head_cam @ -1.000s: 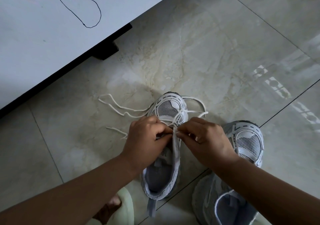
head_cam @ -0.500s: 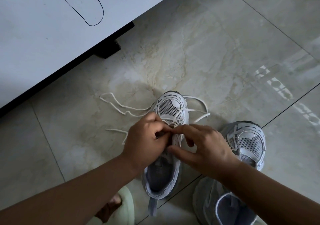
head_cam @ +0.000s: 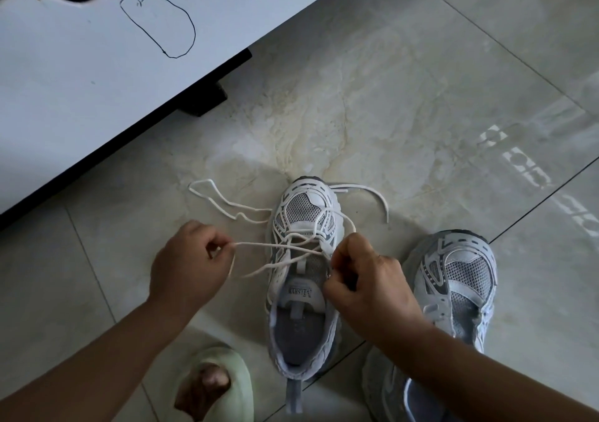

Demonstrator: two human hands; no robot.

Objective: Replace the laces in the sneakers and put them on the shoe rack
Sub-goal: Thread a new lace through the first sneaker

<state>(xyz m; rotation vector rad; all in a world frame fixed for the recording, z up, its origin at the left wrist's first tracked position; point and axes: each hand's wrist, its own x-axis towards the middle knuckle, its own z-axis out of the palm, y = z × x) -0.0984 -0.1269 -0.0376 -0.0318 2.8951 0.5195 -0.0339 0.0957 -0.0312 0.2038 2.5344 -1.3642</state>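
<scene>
Pale marbled floor tiles [head_cam: 372, 97] ran under a white cabinet [head_cam: 81, 81] at upper left. One sneaker [head_cam: 303, 272] stood toe-away at centre, the second sneaker [head_cam: 453, 288] just beside it on the right. The left hand [head_cam: 188, 269] pinched the white lace [head_cam: 259, 245] out to the shoe's left. The right hand [head_cam: 369, 285] sat curled at the eyelets, seemingly gripping lace too, though its fingertips were hidden. A foot in a green slipper [head_cam: 220, 386] showed below.

Both forearms bare, no sleeves showing; below the left hand [head_cam: 188, 269], a pale green slipper [head_cam: 223, 386], apparently open-toed.
</scene>
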